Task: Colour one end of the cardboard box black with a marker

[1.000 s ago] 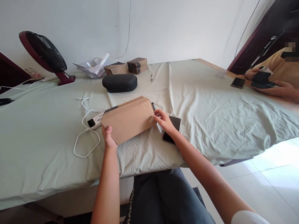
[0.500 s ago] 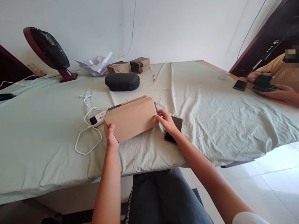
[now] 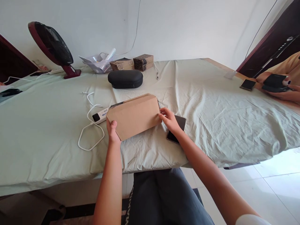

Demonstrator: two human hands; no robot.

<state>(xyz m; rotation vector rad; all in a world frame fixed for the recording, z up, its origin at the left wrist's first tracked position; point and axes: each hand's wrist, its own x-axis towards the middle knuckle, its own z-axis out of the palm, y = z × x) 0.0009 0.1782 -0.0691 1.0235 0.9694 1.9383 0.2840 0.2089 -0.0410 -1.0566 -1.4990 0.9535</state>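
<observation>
A brown cardboard box (image 3: 137, 118) is held tilted over the front part of the cloth-covered table. My left hand (image 3: 112, 131) grips its left end, thumb on the near face and the other fingers hidden behind. At the right end, my right hand (image 3: 168, 118) has its fingers closed on the box's edge. A dark phone (image 3: 180, 125) lies on the cloth partly under my right hand and wrist. Just left of the box is a white power strip (image 3: 100, 116) with a black plug, and a looped white cable (image 3: 79, 139) beside it.
Behind the box sits a black hard case (image 3: 125, 79). Two taped cardboard boxes (image 3: 143, 62), a plastic basket (image 3: 99, 64) and a fan (image 3: 52, 47) stand along the wall. A pen-like item (image 3: 157, 75) lies nearby. At right, another person's hands (image 3: 281, 87) hold a dark object near a phone (image 3: 247, 84).
The view has shifted slightly, so most things appear a little further right. Both hands keep their hold on the box. The other person's hands have moved around the dark object.
</observation>
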